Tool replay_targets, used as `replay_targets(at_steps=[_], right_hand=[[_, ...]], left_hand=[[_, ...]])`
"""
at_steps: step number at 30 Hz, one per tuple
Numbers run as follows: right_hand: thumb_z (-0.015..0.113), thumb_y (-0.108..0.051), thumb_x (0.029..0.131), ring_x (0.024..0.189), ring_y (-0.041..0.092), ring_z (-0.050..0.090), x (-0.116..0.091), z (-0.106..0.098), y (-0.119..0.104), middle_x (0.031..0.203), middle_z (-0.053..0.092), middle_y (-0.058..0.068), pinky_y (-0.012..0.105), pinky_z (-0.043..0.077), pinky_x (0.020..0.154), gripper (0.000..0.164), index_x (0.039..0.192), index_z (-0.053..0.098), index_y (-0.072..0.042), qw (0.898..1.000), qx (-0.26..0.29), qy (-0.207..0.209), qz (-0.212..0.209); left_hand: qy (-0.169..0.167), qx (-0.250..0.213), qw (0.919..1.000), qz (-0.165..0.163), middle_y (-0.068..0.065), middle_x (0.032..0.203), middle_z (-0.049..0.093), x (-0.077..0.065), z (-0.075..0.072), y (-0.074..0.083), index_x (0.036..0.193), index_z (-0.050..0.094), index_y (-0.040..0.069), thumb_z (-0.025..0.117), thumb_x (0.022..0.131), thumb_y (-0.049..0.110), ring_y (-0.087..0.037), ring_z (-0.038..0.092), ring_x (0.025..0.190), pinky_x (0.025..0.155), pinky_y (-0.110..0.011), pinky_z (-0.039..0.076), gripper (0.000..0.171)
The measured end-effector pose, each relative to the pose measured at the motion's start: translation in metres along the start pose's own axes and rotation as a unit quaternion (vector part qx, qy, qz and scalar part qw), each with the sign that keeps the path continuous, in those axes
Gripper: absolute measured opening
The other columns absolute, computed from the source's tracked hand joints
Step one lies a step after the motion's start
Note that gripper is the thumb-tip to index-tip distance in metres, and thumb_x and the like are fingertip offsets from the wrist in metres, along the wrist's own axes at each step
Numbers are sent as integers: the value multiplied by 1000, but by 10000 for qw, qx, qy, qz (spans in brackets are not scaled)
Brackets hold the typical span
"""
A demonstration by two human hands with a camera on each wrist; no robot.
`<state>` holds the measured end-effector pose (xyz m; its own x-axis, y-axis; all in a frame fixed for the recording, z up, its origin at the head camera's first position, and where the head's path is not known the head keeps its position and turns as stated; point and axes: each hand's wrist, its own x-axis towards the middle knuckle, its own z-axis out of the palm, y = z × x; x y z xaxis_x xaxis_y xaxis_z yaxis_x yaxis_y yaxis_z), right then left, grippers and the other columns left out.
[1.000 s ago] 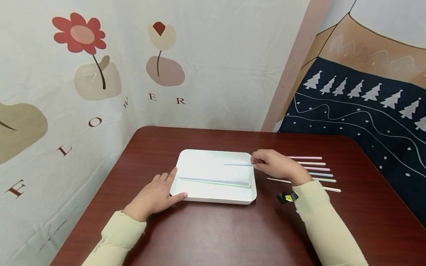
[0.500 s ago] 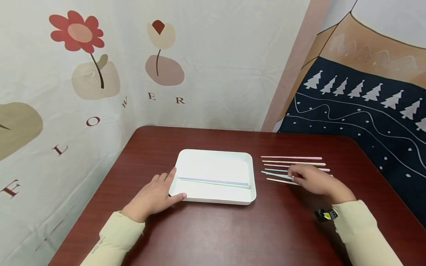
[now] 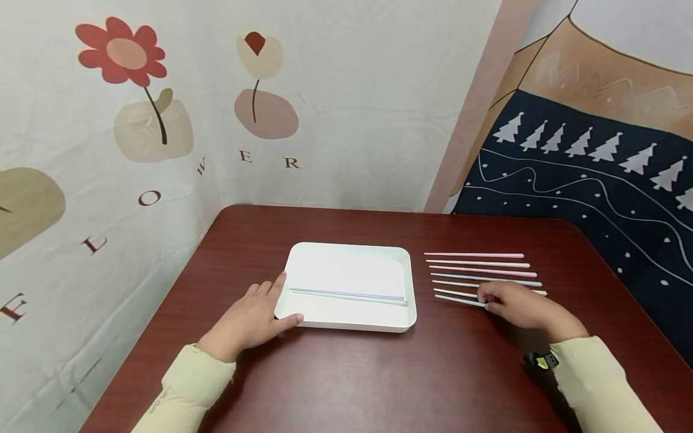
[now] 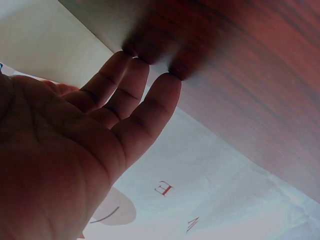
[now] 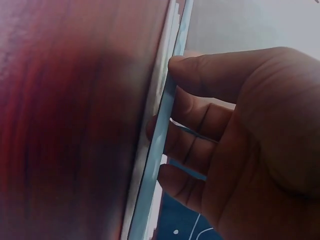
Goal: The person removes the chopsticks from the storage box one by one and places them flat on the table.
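My left hand [image 3: 243, 317] rests at the left edge of a white tray [image 3: 346, 325], thumb on its near rim and fingers along its side. In the left wrist view its fingers [image 4: 150, 110] look extended. Two chopsticks, one lavender [image 3: 352, 294] and one pale green [image 3: 379, 302], lie in the tray. My right hand [image 3: 520, 307] pinches a blue chopstick [image 3: 460, 300] between thumb and fingers, at the near side of a row of chopsticks. The right wrist view shows this blue chopstick [image 5: 161, 130] slanting across close to the table; whether it touches the wood I cannot tell.
Several chopsticks lie side by side right of the tray, among them a pink one [image 3: 473, 255], a cream one [image 3: 476, 263] and another blue one [image 3: 487, 279]. The dark red table [image 3: 346, 385] meets printed cloth [image 3: 357, 150] behind and at left.
My right hand has moved from the tray's right edge to the right and nearer, carrying the blue chopstick to the near side of the row. My left hand stays at the tray.
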<state>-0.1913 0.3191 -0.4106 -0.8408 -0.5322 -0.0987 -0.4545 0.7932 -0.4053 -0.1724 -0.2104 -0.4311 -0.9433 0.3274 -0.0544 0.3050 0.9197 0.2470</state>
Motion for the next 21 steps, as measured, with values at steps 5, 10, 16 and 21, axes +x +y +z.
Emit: replay_targets(at_steps=[5,10,16,21], right_hand=[[62,3,93,66,4,42,0,3,0,73,46,-10,29,37,63,23,88,57,-20,10000,-35,-43,1],[63,3,92,67,5,43,1,3,-2,75,48,-10,30,39,63,23,89,59,-19,9999,-144,-20,16],[64,5,90,69,5,44,1,5,-1,76,49,-11,31,40,64,24,89,59,-19,9995,-321,65,-29],[64,6,89,68,6,43,2,6,-1,76,49,-11,31,39,63,25,88,59,-18,9993,-372,94,-29]], left_hand=[[21,-13,10000,12,-20,135,50,-1,1,0,157,21,0,43,84,83,-39,45,123,94,-53,43,112],[32,-26,10000,14,-21,136,49,-1,0,1,157,21,0,43,85,82,-40,45,124,95,-53,43,112],[27,-24,10000,11,-21,136,49,-1,0,1,157,21,-1,44,85,81,-40,45,124,96,-54,43,111],[33,-25,10000,18,-21,136,49,-2,0,1,157,21,0,44,85,81,-40,45,124,96,-53,43,111]])
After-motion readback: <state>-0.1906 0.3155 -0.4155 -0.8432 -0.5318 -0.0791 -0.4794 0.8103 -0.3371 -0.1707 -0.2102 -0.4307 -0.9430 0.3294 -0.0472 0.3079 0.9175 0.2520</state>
